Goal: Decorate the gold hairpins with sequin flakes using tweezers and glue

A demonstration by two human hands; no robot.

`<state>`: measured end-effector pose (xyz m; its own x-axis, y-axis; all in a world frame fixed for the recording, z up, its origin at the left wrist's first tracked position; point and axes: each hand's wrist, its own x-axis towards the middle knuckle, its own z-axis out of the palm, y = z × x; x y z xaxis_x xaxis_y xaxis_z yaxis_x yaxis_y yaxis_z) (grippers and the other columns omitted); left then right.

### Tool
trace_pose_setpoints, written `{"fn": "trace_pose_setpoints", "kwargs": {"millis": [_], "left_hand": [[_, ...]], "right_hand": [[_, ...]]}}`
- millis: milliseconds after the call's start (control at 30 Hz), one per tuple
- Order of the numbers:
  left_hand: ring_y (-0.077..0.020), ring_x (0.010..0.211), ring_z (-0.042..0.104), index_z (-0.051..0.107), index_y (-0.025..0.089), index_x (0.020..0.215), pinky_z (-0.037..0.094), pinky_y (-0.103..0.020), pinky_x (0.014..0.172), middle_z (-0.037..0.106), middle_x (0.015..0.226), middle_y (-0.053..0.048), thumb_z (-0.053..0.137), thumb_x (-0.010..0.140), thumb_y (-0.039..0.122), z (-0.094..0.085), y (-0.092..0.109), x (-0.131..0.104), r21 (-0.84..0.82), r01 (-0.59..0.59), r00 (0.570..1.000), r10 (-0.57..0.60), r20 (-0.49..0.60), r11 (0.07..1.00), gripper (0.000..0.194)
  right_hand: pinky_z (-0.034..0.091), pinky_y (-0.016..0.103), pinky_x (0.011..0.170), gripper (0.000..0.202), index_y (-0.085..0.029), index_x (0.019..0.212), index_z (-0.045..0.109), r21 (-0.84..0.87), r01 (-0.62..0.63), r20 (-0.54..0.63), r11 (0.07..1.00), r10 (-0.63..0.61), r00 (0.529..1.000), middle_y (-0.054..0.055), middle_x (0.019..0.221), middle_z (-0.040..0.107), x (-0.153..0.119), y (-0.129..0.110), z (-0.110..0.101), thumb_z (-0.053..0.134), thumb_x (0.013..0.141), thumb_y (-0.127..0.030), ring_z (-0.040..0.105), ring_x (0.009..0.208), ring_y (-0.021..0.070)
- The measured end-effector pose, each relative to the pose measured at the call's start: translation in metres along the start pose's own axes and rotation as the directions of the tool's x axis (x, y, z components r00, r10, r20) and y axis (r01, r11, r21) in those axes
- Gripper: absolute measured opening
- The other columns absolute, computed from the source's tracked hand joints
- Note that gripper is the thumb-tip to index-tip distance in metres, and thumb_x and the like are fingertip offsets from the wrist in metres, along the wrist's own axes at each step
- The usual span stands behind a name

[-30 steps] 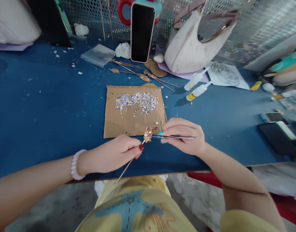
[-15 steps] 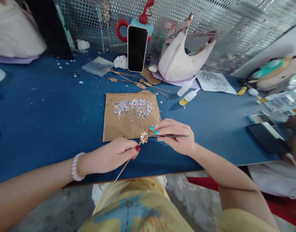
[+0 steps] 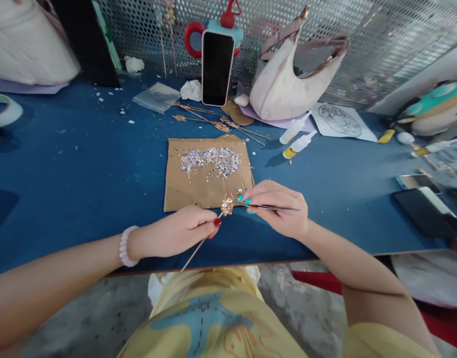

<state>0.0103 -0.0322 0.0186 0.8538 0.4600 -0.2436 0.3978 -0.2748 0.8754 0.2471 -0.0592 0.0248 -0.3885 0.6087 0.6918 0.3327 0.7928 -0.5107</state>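
Note:
A gold ornamental hairpin (image 3: 227, 205) with pearl-like beads is pinched by its thin stick in my left hand (image 3: 179, 231), near the front edge of the blue table. My right hand (image 3: 278, 208) grips metal tweezers (image 3: 275, 207), whose tips touch or nearly touch the ornament; the exact contact is too small to tell. Just behind the hands lies a cardboard sheet (image 3: 194, 191) with a heap of small shiny rhinestones (image 3: 223, 161) on it. More gold hairpins (image 3: 221, 124) rest behind the cardboard.
A phone (image 3: 216, 67) stands upright at the back, by a white handbag (image 3: 288, 89). Two glue bottles (image 3: 299, 144) and a printed paper (image 3: 343, 121) lie at the right. A tape roll (image 3: 6, 110) is at the far left, a black device (image 3: 422, 214) at the right edge.
The whole view has shifted slightly, bringing the tape roll further in at the left. Both hands keep their holds; the ornament appears turned a little, showing another pearl at its far end.

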Motion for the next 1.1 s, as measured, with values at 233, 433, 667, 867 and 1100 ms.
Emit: {"fn": "trace_pose_setpoints", "kwargs": {"millis": [233, 433, 667, 867, 1100], "left_hand": [[-0.0072, 0.056, 0.041, 0.046, 0.016, 0.066, 0.030, -0.021, 0.057, 0.048, 0.059, 0.005, 0.035, 0.097, 0.031, -0.0009, 0.0020, -0.0008, 0.017, 0.008, 1.000, -0.008, 0.009, 1.000, 0.036], [-0.0076, 0.056, 0.040, 0.047, 0.016, 0.066, 0.031, -0.022, 0.057, 0.048, 0.059, 0.005, 0.035, 0.096, 0.032, -0.0008, 0.0023, -0.0010, 0.009, 0.012, 1.000, -0.012, 0.009, 1.000, 0.036], [-0.0080, 0.056, 0.041, 0.046, 0.016, 0.066, 0.030, -0.022, 0.057, 0.047, 0.059, 0.004, 0.034, 0.096, 0.032, -0.0003, 0.0017, -0.0007, 0.013, 0.009, 1.000, -0.009, 0.011, 1.000, 0.037], [-0.0080, 0.057, 0.041, 0.046, 0.016, 0.067, 0.030, -0.022, 0.057, 0.047, 0.060, 0.004, 0.034, 0.097, 0.033, 0.0002, 0.0003, -0.0004, 0.012, 0.002, 1.000, -0.002, 0.009, 1.000, 0.037], [-0.0080, 0.057, 0.041, 0.047, 0.016, 0.067, 0.030, -0.022, 0.057, 0.047, 0.060, 0.004, 0.034, 0.097, 0.033, -0.0004, 0.0007, -0.0001, 0.016, 0.010, 1.000, -0.010, 0.012, 1.000, 0.037]], "right_hand": [[0.059, 0.031, 0.072, 0.009, -0.018, 0.089, 0.066, -0.056, 0.011, 0.050, 0.998, -0.008, 0.999, 0.007, 0.084, 0.075, -0.0019, 0.0021, 0.0001, 0.068, 0.081, -0.014, 0.072, 0.079, 0.0162], [0.058, 0.032, 0.070, 0.006, -0.017, 0.087, 0.065, -0.056, 0.034, 0.065, 0.998, -0.030, 0.997, 0.008, 0.082, 0.074, -0.0025, 0.0025, 0.0014, 0.068, 0.082, -0.015, 0.072, 0.077, 0.0163], [0.057, 0.032, 0.069, 0.007, -0.015, 0.086, 0.065, -0.052, 0.039, 0.065, 0.998, -0.036, 0.997, 0.010, 0.081, 0.074, -0.0018, 0.0013, 0.0013, 0.069, 0.081, -0.015, 0.072, 0.076, 0.0169], [0.057, 0.030, 0.069, 0.007, -0.017, 0.089, 0.065, -0.050, 0.043, 0.064, 0.998, -0.040, 0.997, 0.008, 0.082, 0.074, -0.0018, 0.0015, 0.0018, 0.068, 0.082, -0.017, 0.072, 0.077, 0.0157], [0.058, 0.032, 0.070, 0.010, -0.016, 0.088, 0.065, -0.052, 0.036, 0.066, 0.998, -0.033, 0.997, 0.009, 0.083, 0.074, -0.0039, 0.0030, 0.0025, 0.070, 0.080, -0.016, 0.072, 0.077, 0.0166]]}}
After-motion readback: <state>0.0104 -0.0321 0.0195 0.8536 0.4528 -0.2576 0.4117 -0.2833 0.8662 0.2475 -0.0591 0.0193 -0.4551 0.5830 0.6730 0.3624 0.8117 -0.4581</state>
